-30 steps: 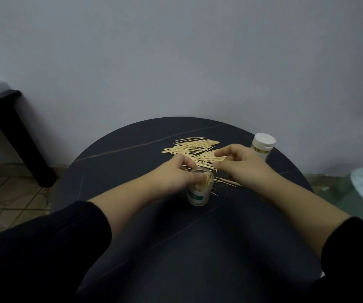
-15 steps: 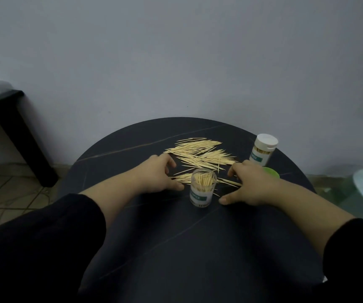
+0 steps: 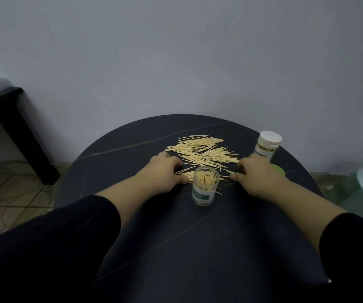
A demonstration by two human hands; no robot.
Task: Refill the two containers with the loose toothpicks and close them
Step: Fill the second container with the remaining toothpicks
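Nearest the camera, two black sleeves (image 3: 51,241) reach forward over a round dark table (image 3: 198,248), pushed up so both forearms are bare. Beyond them, near the table's middle, the open toothpick container (image 3: 204,187) stands upright: a clear cylinder with a green and white label, no lid on it, and a bundle of toothpicks standing inside with their tips just under the rim. A few stray picks lie at its foot. The left hand (image 3: 165,174) rests palm down just to the left of this container, loosely cupped, its thumb stretched towards the container's wall and its bent fingers touching the near edge of the scattered picks. The right hand (image 3: 257,178) mirrors it on the other side, also palm down and loosely cupped, thumb pointing in at the container, fingertips set on the ends of some picks; neither hand lifts anything clear of the table. Between and beyond the hands spreads the pile of loose toothpicks (image 3: 202,150), lying flat. A green lid (image 3: 278,170) peeks out behind the right hand. Farther right stands the second container (image 3: 267,147), upright with its white cap on. At the far left a black side table (image 3: 3,106) stands on a tiled floor (image 3: 12,193) against a plain grey wall (image 3: 176,51).
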